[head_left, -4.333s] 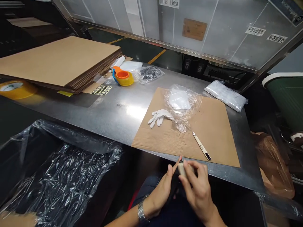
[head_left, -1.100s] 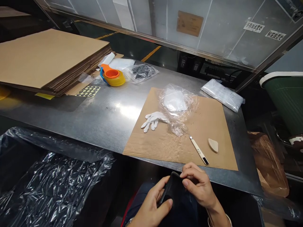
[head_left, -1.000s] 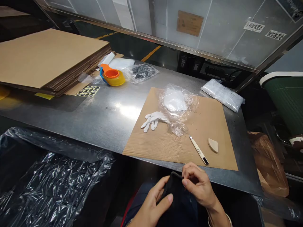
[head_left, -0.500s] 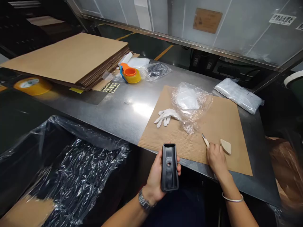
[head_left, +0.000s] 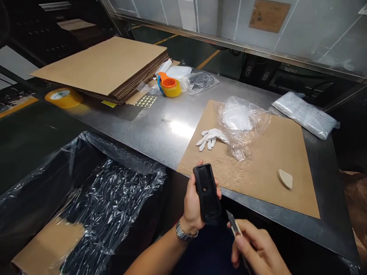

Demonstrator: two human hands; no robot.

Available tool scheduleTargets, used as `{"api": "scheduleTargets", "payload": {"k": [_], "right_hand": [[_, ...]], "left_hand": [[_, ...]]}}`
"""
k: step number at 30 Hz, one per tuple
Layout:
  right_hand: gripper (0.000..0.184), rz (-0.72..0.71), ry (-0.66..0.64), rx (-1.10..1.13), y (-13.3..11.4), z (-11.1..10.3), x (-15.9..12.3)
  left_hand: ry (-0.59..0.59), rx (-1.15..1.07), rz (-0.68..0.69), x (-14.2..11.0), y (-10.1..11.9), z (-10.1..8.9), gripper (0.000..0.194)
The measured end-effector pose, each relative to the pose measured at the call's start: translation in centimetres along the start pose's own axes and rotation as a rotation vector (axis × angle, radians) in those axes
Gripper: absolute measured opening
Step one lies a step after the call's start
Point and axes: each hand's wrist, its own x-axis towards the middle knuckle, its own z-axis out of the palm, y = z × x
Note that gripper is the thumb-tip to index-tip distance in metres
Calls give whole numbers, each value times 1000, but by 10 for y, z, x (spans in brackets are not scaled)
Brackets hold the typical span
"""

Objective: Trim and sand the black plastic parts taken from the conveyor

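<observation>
My left hand (head_left: 192, 204) is wrapped round a black rectangular plastic tray-like part (head_left: 207, 202), its hollow side facing me and a small hole near its middle. Close by on the right, my right hand (head_left: 255, 244) grips a small knife (head_left: 234, 225) with a pale handle, its blade pointing up toward the black part but apart from it. On the cardboard sheet (head_left: 263, 160) lies a beige wedge-shaped pad (head_left: 285, 179). A white glove (head_left: 211, 138) rests there too, beside a crumpled clear plastic bag (head_left: 242, 118) with white sheets inside.
A stack of cardboard (head_left: 114, 65) stands at the back left of the metal table (head_left: 155, 130), near an orange tape dispenser (head_left: 169, 84) and a tape roll (head_left: 63, 97). A plastic-wrapped packet (head_left: 305, 114) lies at the right. Front left is a bin lined with black plastic (head_left: 114, 206).
My right hand has lifted the knife off the cardboard and brought it left and down, close to the black part. My left hand has tilted the part slightly. The view has shifted.
</observation>
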Motion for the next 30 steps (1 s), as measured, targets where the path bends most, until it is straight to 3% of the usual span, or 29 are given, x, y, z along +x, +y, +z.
{"api": "scheduleTargets", "payload": {"k": [3,8,15,30], "right_hand": [[33,85,-70,-54,-5,10,3],[40,99,-159,-172,-7,17,11],[46,148,-115,-141,-17,23,13],[45,153,-117,-100,-15,25,19]], "left_hand": [[-27,4,28,-1,0,0,50],[-50,13,41,-2,1,0,49],[-59,35,59,-3,1,-2,51],[-59,25,107,-2,0,-4,50]]}}
